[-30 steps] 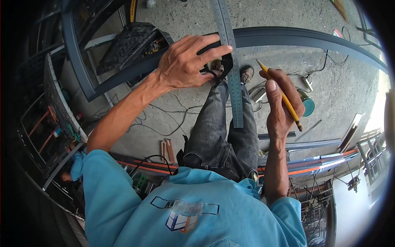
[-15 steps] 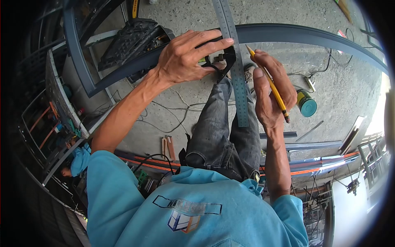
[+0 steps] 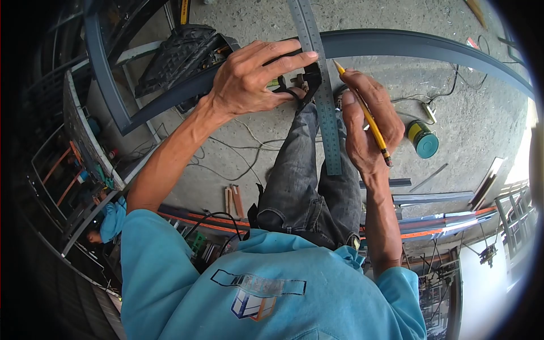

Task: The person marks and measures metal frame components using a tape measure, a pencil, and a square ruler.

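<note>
My left hand (image 3: 245, 82) grips the black head of a combination square (image 3: 330, 133), thumb below and fingers stretched over the top toward the blade. The steel blade with its ruled marks lies across a dark grey metal bar (image 3: 396, 45) and sticks out on both sides of it. In my right hand (image 3: 388, 116) is a yellow pencil (image 3: 371, 123), held between thumb and fingers. Its point is up at the bar's near edge, just right of the blade. Part of the square's head is hidden behind my left hand.
Another grey bar (image 3: 105, 68) meets the first at a corner on the left. Beside it lies a black plastic case (image 3: 175, 59). Cables and a green-lidded can (image 3: 425, 144) are on the concrete floor. A person in a blue shirt (image 3: 113, 220) is at far left.
My right hand and the pencil have shifted slightly left, toward the blade. My left hand and the square have also moved a little to the left.
</note>
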The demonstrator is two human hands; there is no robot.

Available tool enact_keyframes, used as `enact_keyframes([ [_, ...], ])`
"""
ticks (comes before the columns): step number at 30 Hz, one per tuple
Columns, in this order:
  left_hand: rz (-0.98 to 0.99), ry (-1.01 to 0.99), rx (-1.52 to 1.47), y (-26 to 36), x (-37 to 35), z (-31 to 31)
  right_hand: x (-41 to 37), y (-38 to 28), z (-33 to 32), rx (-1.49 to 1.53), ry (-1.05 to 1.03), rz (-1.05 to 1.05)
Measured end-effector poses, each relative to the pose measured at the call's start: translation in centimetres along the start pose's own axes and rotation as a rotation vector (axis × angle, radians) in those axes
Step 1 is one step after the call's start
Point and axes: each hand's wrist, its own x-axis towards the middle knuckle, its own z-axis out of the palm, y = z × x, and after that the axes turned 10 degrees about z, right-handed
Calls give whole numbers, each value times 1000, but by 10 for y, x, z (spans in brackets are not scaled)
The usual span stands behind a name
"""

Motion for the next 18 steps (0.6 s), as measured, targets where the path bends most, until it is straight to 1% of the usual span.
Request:
enact_keyframes([
  [10, -18, -12, -20, 0, 2, -2, 1, -1, 3, 23, -6, 29],
  [18, -11, 4, -15, 0, 2, -1, 4, 3, 4, 8, -34, 2],
])
